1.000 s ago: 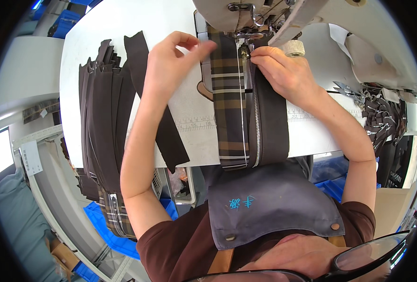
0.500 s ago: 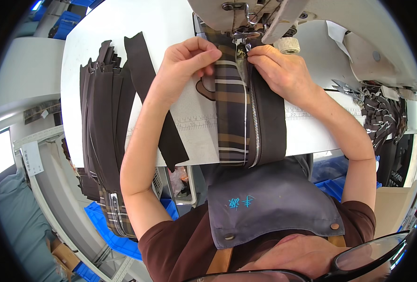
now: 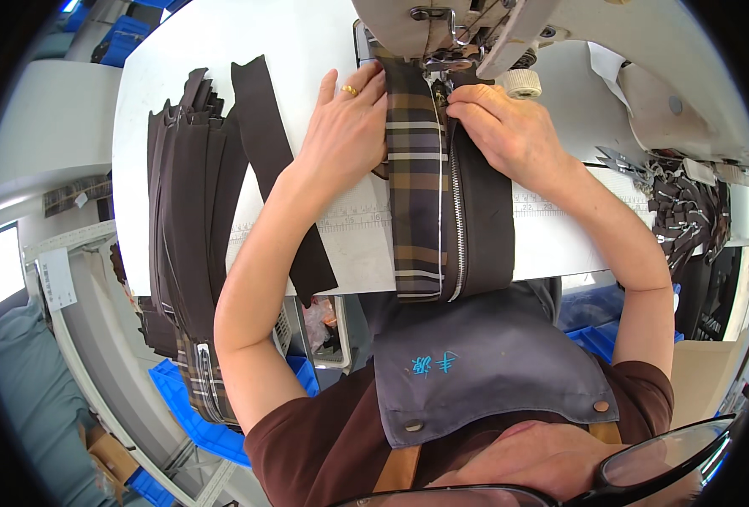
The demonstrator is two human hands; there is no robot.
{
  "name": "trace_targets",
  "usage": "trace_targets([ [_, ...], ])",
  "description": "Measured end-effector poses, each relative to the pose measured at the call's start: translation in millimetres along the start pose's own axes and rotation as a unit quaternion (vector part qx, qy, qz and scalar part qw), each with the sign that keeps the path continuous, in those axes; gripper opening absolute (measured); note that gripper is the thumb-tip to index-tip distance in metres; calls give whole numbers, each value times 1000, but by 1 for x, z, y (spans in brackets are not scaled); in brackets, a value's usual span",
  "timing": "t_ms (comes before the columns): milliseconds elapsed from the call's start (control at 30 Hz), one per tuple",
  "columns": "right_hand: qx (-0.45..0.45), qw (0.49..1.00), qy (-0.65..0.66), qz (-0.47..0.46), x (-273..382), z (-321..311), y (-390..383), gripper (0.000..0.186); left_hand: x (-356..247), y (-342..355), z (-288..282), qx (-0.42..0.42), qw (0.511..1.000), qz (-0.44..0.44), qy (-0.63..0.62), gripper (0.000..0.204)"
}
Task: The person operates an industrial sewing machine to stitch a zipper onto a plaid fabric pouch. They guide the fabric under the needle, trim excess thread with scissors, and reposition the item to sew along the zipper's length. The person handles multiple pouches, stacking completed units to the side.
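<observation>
A sewing machine's presser foot point(image 3: 443, 78) stands over a plaid fabric strip point(image 3: 415, 182) in brown, grey and white. Beside it, a silver-toothed zipper point(image 3: 457, 224) runs lengthwise, bordered by a dark brown fabric band point(image 3: 488, 224). My left hand point(image 3: 346, 122), wearing a gold ring, lies along the plaid's left edge with fingers stretched out; its thumb is hidden. Close to the presser foot, my right hand point(image 3: 509, 131) pinches the zipper's upper end at the dark band, and its fingertips partly cover that spot.
Dark fabric strips point(image 3: 188, 186) are piled on the white table point(image 3: 324, 34) at left, a single strip point(image 3: 264, 127) beside them. Small scissors point(image 3: 618, 159) and a bunch of zipper pieces point(image 3: 691, 207) are at right. Blue bins point(image 3: 193, 414) sit below the table.
My left hand has gone from a raised pinch to lying flat along the plaid's left edge. The plaid's upper part has shifted slightly left; my right hand stays nearly in place.
</observation>
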State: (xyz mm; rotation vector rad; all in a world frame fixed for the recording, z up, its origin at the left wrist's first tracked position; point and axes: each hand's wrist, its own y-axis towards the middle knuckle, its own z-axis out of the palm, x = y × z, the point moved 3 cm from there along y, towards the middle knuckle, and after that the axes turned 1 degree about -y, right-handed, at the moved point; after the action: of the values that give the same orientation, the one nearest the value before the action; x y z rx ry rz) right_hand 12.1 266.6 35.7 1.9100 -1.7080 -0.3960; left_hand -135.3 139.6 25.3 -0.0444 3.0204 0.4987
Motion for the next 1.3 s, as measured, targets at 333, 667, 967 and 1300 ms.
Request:
trace_targets([
  [333,34,999,-25,3,3,1,0,24,20,13,-26,-262,935,-143,-189,21],
  [667,25,1000,-16,-6,5,4,3,27,-18,4,-11,-66,994,40,-80,30],
  [967,26,1000,5,-8,2,0,-2,25,-16,7,-11,-47,996,17,-78,29],
  [1300,23,1000,20,0,4,0,-2,23,-12,5,-14,-42,998,27,-38,28],
])
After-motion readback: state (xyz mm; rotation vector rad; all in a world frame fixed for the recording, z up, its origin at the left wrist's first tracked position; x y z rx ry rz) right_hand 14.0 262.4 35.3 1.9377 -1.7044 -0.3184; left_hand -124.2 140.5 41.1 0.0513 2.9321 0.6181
